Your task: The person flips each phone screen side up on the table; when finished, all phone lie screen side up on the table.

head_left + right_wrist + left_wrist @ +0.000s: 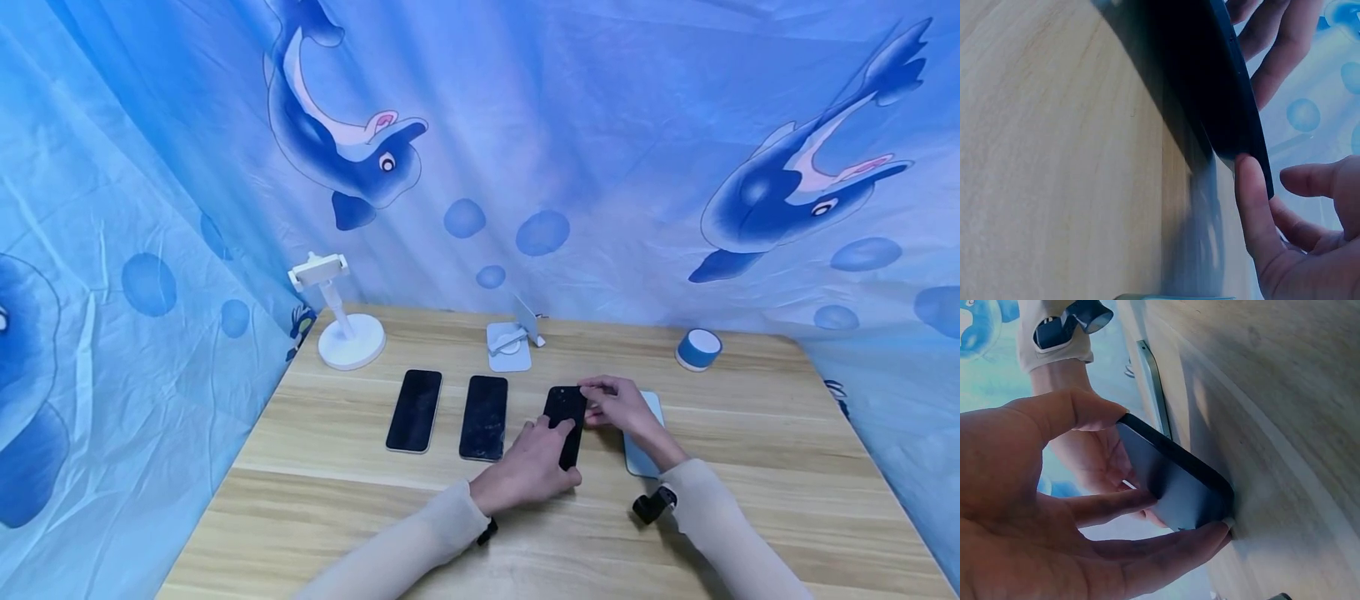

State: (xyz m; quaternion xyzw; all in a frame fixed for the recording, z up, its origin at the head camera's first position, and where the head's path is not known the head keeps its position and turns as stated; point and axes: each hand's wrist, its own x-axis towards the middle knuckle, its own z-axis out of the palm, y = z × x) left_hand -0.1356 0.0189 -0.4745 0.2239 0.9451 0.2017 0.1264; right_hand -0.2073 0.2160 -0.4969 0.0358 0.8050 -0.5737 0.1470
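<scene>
A black phone (564,403), back upward with its camera at the far end, is tilted on the table with its right long edge raised. My left hand (534,460) grips it, thumb at the near end and fingers spread over the back and left edge. At the far right corner, my right hand (621,408) pinches the phone; in the right wrist view one fingertip (1249,169) presses the dark underside. A light blue phone (637,454) lies partly hidden under the right forearm. Left of my hands lie two phones, a cracked-looking one (483,417) and another (415,411), dark screens up.
A white phone holder with a round base (352,343) stands at the back left. Behind the phones is a small white folding stand (510,357). A blue and white cylinder (698,351) sits at the back right, before a blue dolphin-print curtain (615,167).
</scene>
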